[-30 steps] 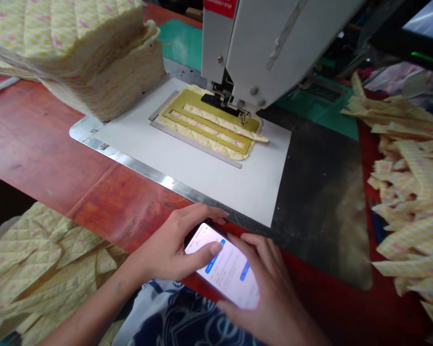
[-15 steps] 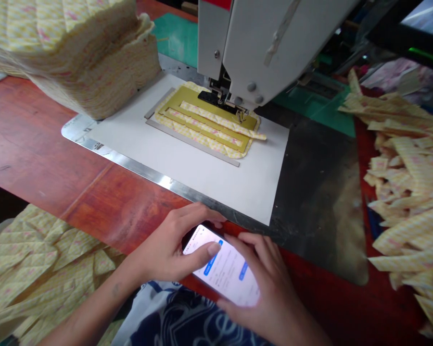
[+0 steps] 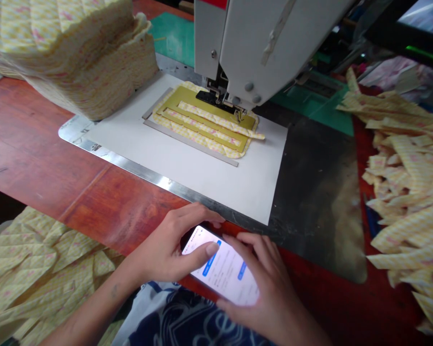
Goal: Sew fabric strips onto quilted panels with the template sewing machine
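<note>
Both hands hold a lit smartphone [image 3: 226,271] at the near edge of a red wooden table [image 3: 50,158]. My left hand [image 3: 168,245] wraps its left side, with the thumb resting on the screen. My right hand [image 3: 269,288] cups the phone's right and lower edge, fingers curled round it. Beyond the hands, a white sewing machine [image 3: 252,43] stands over a yellow template [image 3: 205,120] that clamps yellow quilted fabric on a white plate [image 3: 202,168]. The needle area sits at the template's far edge.
A tall stack of yellow quilted pieces [image 3: 75,53] stands at the back left. Several yellow fabric strips [image 3: 404,178] are heaped on the right. More quilted pieces [image 3: 32,269] lie below the table at the left. A dark metal sheet [image 3: 317,192] covers the table's right part.
The view has shifted slightly, so everything sits a little further left. Both hands stay on the phone in the same grip.
</note>
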